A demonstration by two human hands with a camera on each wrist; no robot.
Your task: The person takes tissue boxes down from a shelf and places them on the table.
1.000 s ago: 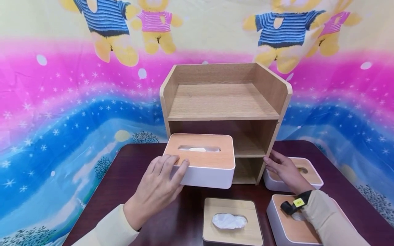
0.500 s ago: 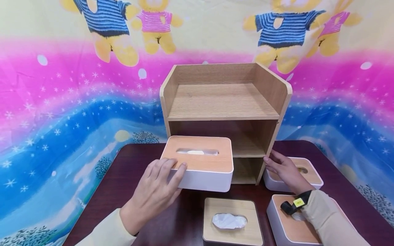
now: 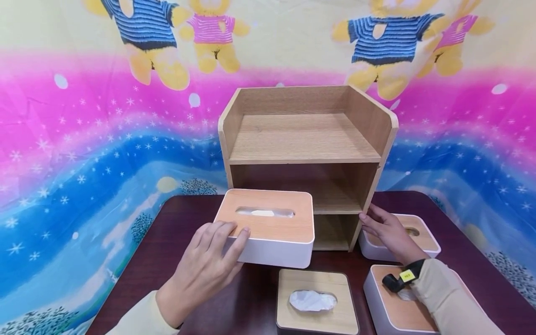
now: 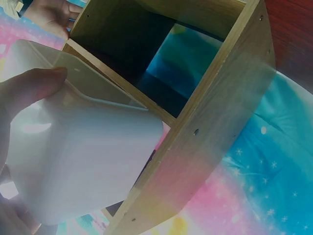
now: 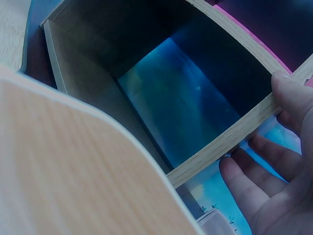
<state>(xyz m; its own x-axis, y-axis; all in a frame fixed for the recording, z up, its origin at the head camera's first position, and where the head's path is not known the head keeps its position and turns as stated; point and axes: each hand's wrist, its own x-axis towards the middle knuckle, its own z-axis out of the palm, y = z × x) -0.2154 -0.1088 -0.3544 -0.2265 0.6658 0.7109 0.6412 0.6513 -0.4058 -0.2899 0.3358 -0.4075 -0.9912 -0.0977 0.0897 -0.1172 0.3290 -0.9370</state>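
Observation:
My left hand (image 3: 201, 265) grips a white tissue box (image 3: 268, 228) with a light wood lid at its near left corner. The box hangs in the air, slightly tilted, before the left part of a wooden shelf unit (image 3: 305, 137). In the left wrist view the thumb presses on the white side of the box (image 4: 88, 156). My right hand (image 3: 389, 235) holds the front edge of the shelf unit's right side panel. Seen from the right wrist, its thumb lies on the panel's edge (image 5: 220, 142) and the fingers reach round the outer face.
A dark-sided tissue box (image 3: 311, 279) stands in front of the unit. Another white tissue box (image 3: 402, 304) sits under my right forearm, and a third box (image 3: 425, 235) is right of the unit. All rest on the dark red table (image 3: 188, 223). A printed cloth (image 3: 83, 139) hangs behind.
My left hand has drawn the white tissue box toward me, down and slightly left, away from the middle compartment. The right hand stays on the shelf panel.

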